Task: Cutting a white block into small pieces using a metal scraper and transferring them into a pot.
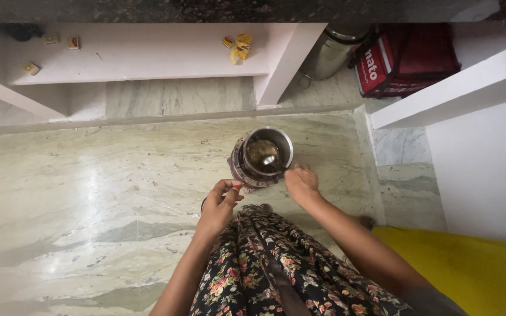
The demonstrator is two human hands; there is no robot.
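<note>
One steel pot [267,153], open at the top, standing on the marble floor [89,193].
Two hands: one left hand [219,205], one right hand [301,184], both at the pot.
One steel canister [329,52], under the counter.
One red bag [405,58], beside the canister.
One yellow wrapper [241,47], crumpled, on the low white shelf [147,58].
Four small packets on that shelf: one [228,41] by the wrapper, two [51,40] [74,42] near the left end, one [31,68] at the front left.
One yellow cloth [469,263], lower right.
One floral garment [276,263].
</note>
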